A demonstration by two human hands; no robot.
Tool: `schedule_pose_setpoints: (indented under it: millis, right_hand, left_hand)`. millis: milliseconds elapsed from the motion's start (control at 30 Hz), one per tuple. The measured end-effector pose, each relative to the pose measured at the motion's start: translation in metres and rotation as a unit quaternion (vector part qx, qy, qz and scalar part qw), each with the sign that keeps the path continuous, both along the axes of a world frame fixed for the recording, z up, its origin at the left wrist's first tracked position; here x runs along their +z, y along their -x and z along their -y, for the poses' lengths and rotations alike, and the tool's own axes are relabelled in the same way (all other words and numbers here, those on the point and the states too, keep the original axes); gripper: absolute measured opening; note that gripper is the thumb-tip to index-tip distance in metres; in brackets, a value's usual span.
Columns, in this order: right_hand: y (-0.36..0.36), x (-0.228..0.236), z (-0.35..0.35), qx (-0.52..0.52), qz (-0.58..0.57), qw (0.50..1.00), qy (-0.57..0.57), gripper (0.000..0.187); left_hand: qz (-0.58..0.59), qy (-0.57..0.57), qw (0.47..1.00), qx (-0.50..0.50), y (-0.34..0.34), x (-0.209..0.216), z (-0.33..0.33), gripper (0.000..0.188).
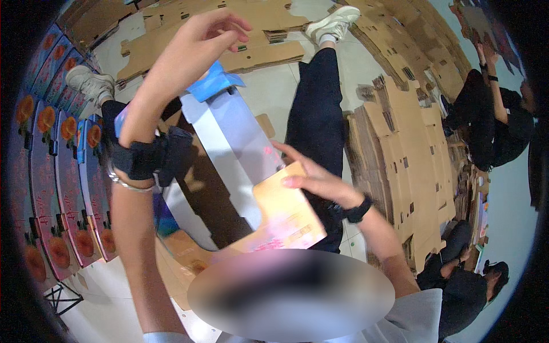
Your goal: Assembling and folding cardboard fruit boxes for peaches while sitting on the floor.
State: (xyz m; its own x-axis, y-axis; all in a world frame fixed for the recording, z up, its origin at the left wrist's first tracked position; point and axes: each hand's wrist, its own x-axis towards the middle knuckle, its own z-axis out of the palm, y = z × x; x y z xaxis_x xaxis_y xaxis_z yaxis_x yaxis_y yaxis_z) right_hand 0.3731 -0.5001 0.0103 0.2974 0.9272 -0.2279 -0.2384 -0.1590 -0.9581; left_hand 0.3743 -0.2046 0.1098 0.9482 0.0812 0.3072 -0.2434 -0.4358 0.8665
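A printed cardboard box [291,214] stands open between my legs, with a yellow-pink near end, pale side panels and a brown inside. My right hand [314,180] grips its right near corner, thumb on the printed panel and fingers behind it. Above the far end, where a blue flap [214,86] sticks up, my left hand [217,31] is raised. Its fingers are loosely bent, with nothing seen in them. My left forearm and a black wrist strap [151,160] hide part of the box's left side.
Upright printed boxes [46,188] line the left side. Stacks of flat brown cardboard [394,171] lie at the right, and more flat sheets [171,34] at the far side. Two other people in black [503,126] sit at the far right.
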Motion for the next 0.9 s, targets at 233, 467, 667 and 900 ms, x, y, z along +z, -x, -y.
schedule_pose_setpoints:
  millis: [233,467,667,900]
  right_hand:
    - [-0.089,0.048,-0.059,0.228,0.13,0.965,0.027,0.081]
    - [-0.055,0.025,-0.099,0.086,0.632,0.77,0.017,0.061]
    - [0.075,0.026,-0.076,0.187,0.517,0.827,-0.122,0.076]
    - [0.124,0.01,-0.074,0.25,0.585,0.769,-0.07,0.102]
  left_hand:
    - [-0.141,-0.251,0.952,-0.1,0.023,-0.014,0.008,0.037]
    - [-0.338,-0.321,0.884,-0.044,0.066,-0.095,-0.04,0.061]
    - [-0.436,-0.3,0.849,0.014,0.072,-0.115,-0.065,0.071]
    - [-0.432,-0.308,0.847,0.038,0.08,-0.118,-0.081,0.071]
